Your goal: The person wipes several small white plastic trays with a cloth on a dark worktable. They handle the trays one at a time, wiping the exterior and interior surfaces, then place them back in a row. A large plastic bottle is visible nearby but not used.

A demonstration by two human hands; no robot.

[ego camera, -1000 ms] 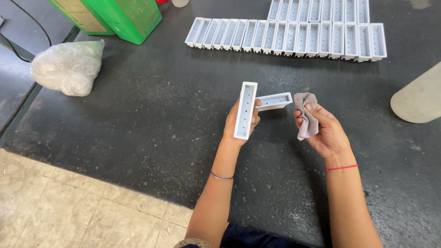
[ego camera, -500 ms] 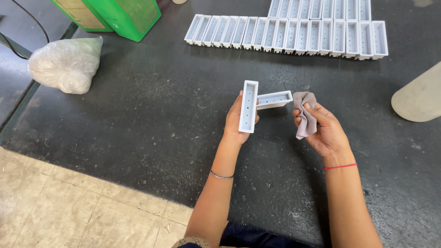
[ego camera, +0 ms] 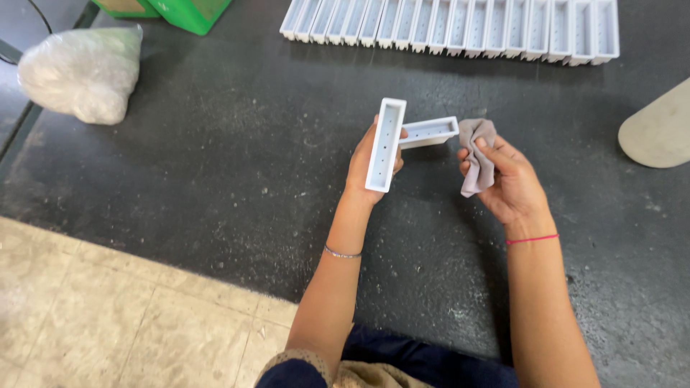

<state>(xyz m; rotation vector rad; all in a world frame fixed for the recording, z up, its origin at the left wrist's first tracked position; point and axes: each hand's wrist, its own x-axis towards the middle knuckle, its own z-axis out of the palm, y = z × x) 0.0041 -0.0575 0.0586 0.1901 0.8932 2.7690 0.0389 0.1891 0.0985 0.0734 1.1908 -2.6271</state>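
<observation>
My left hand (ego camera: 364, 164) grips a long white plastic tray (ego camera: 386, 144) with small holes in its bottom, held upright with the open side facing me. A second white tray (ego camera: 429, 132) juts out behind it toward the right; whether the same hand holds it I cannot tell. My right hand (ego camera: 507, 181) is closed on a crumpled grey cloth (ego camera: 476, 154), just right of the second tray's end. Both hands hover over a dark speckled mat (ego camera: 215, 158).
A row of several identical white trays (ego camera: 460, 27) lies side by side at the far edge. A clear bag of white material (ego camera: 79, 72) sits far left, a green box (ego camera: 188, 10) behind it. A beige rounded object (ego camera: 658, 126) is at right. Tiled floor (ego camera: 108, 309) lies nearer me.
The view has shifted slightly. Both hands keep nearly the same pose, with the tray and the cloth still held.
</observation>
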